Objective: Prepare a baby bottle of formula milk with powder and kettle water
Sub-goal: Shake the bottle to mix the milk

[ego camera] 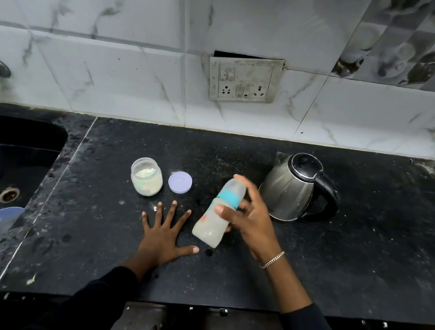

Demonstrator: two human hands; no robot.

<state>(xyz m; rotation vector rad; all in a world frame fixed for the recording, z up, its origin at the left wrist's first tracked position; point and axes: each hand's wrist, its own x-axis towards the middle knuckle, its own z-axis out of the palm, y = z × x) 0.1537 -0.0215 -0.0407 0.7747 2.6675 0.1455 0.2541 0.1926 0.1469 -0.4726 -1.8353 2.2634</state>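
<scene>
Right hand (247, 219) grips the translucent plastic baby bottle (211, 228) around its mid-body, thumb just below the teal collar ring (230, 198), index finger reaching over the capped top. Left hand (163, 237) lies flat on the black speckled stone counter (365, 255), fingers spread, at eight o'clock from the bottle.

The bottle is tilted, top toward one o'clock, its lower part filled with milky liquid.

Handling estimate: light, stiff-walled, bottom-heavy; the smooth wall is likely slippery if wet. Take hold at the waist under the collar.

Open clear jar of pale powder (147, 177) stands at ten o'clock, its round lavender lid (180, 182) just beside it. Brushed-steel kettle with black handle (288, 188) stands at two o'clock, near the right hand. Black sink (1, 162) lies at nine o'clock, well apart.
</scene>
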